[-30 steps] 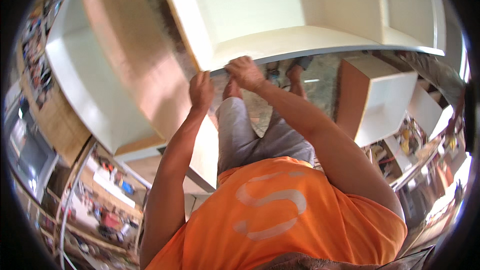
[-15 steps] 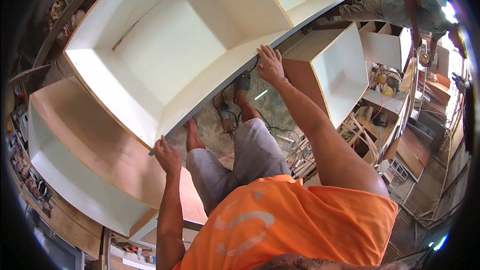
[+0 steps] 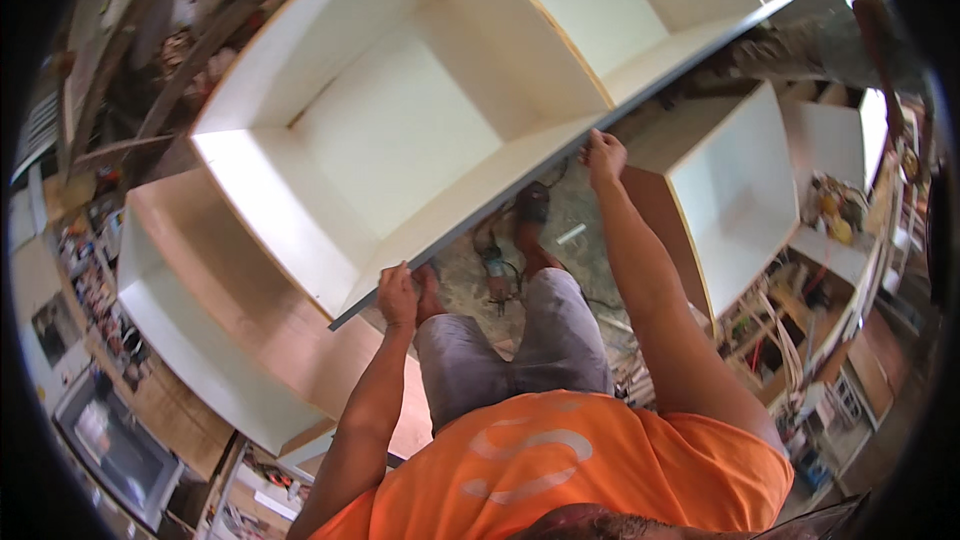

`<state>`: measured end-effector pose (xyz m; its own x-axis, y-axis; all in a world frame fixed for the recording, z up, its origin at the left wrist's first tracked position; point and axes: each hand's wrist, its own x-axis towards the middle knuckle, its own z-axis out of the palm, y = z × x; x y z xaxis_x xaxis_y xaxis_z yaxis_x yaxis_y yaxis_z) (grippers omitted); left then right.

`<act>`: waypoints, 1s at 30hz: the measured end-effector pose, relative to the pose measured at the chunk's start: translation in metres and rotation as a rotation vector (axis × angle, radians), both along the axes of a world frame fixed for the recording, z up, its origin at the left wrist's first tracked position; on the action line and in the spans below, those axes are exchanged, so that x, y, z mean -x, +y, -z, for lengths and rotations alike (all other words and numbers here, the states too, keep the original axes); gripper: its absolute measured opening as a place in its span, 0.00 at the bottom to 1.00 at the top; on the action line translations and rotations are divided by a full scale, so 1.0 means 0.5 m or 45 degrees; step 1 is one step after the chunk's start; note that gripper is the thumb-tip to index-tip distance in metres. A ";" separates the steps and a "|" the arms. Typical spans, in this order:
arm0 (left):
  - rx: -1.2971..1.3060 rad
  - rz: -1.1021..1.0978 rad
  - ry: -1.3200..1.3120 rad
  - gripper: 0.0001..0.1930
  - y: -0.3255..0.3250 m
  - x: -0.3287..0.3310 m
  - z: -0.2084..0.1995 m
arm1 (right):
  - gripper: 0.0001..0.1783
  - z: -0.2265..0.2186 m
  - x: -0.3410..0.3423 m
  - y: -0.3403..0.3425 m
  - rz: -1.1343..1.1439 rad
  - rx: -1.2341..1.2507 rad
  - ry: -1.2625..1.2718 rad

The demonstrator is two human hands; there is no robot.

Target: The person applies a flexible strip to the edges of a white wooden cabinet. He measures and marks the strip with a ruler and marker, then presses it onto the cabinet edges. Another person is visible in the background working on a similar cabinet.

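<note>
A large white open-fronted cabinet (image 3: pixel 400 110) with inner dividers lies tilted before me. Along its near edge runs a dark grey edge strip (image 3: pixel 470 228). My left hand (image 3: pixel 398 298) has its fingers curled on this strip, a little in from the near left corner. Further along, just short of where the divider (image 3: pixel 560 35) meets the edge, my right hand (image 3: pixel 605 155) is closed with fingertips and thumb on the strip. The undersides of both grips are partly hidden.
On the floor between my feet lies a corded power tool (image 3: pixel 495 265). Another cabinet (image 3: pixel 735 205) stands at the right, a long one (image 3: pixel 215 340) at the left. Wood scraps (image 3: pixel 770 340) are heaped at the right. At the far right, a person (image 3: pixel 830 45) appears blurred.
Both hands have shifted along the strip to the right, the left away from the corner, the right nearer the divider. My right fingers have closed from a spread pose. The view has tilted.
</note>
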<state>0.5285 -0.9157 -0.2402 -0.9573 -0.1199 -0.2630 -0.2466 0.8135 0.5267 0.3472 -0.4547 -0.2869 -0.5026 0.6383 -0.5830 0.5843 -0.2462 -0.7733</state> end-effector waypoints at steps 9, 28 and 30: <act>-0.178 -0.238 -0.198 0.09 -0.024 0.046 -0.021 | 0.14 -0.016 0.020 0.064 -0.279 0.071 -0.068; -0.753 -0.157 -0.541 0.18 -0.276 -0.389 -0.239 | 0.21 -0.137 -0.430 -0.227 -1.622 -0.281 -0.922; -0.724 -0.558 -0.350 0.17 -0.434 -0.540 -0.250 | 0.20 -0.152 -0.410 -0.320 -1.863 -0.400 -0.889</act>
